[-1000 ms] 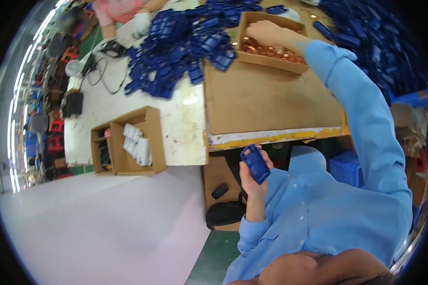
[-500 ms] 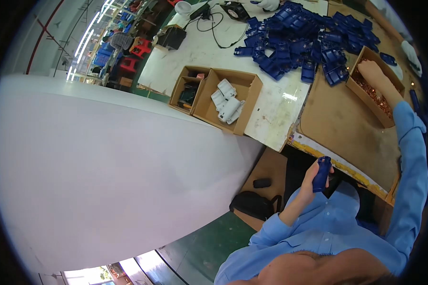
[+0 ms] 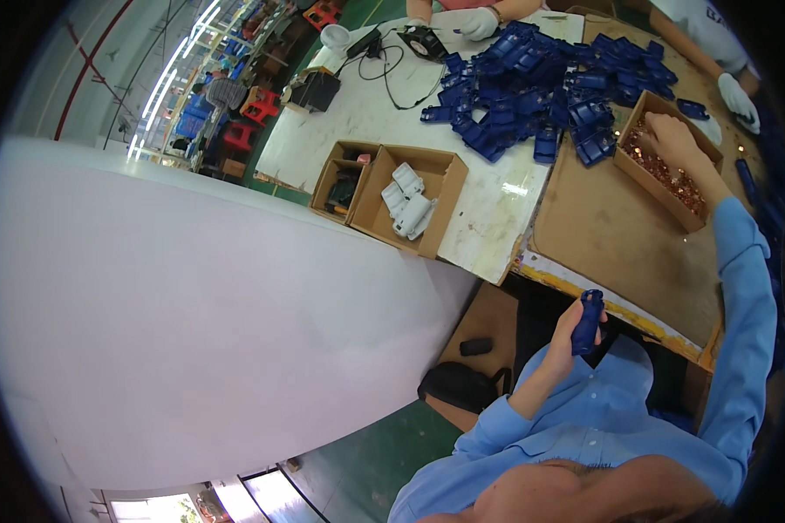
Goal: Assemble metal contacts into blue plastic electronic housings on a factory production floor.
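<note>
My left hand [image 3: 568, 329] is wrapped round a dark blue moulded plastic housing [image 3: 588, 321], held upright before my shirt, just off the table's near edge. My right hand [image 3: 674, 139] reaches into a long cardboard box [image 3: 692, 221] at the right. Loose small copper-coloured metal pieces [image 3: 677, 185] lie in this box. The right fingers are bent down among them; whether they pinch any piece is too small to see. Beyond the box a large heap of similar blue housings [image 3: 519, 96] spreads over the table.
A divided cardboard box [image 3: 452, 205] at the left holds white plastic parts [image 3: 412, 213]. Behind it are a small black fan [image 3: 423, 42], cables and a black box [image 3: 316, 91]. Co-workers' gloved hands [image 3: 478, 24] show at the far edge and far right. A white panel [image 3: 218, 322] fills the left.
The view has shifted slightly, bringing more of the co-workers into sight at the far side. My right hand has shifted slightly within the copper pieces. My left hand still grips the blue housing.
</note>
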Motion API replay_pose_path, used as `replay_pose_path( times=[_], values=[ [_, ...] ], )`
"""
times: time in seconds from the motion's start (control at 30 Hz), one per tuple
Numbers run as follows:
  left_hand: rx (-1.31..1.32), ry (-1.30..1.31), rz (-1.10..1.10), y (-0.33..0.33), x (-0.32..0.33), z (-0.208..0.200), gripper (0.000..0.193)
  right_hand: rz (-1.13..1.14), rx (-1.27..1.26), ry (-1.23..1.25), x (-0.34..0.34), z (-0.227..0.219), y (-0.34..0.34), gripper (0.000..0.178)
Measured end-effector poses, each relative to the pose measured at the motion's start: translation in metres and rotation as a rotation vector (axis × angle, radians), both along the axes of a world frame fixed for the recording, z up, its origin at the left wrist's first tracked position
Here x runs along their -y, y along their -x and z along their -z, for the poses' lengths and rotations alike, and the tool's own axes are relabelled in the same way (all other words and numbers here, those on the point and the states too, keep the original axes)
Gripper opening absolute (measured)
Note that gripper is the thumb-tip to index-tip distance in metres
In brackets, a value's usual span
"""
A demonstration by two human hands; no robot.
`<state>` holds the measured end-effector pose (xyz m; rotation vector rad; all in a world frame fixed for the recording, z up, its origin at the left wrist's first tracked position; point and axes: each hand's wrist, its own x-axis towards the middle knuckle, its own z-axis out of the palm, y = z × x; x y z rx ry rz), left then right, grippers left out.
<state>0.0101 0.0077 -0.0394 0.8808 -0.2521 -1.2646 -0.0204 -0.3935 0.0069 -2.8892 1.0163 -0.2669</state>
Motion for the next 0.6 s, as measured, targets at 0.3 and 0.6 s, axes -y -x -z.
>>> replay_pose_path(
  times=[0.3,0.6],
  values=[
    [-0.090,-0.011,-0.024,-0.006,0.006,-0.011,0.049,-0.174,0.677,-0.638,-0.121,-0.058,0.037,0.005],
    [0.002,-0.039,-0.048,-0.038,0.031,-0.018,0.053,-0.207,0.693,-1.164,-0.180,-0.024,0.020,0.007]
  ],
)
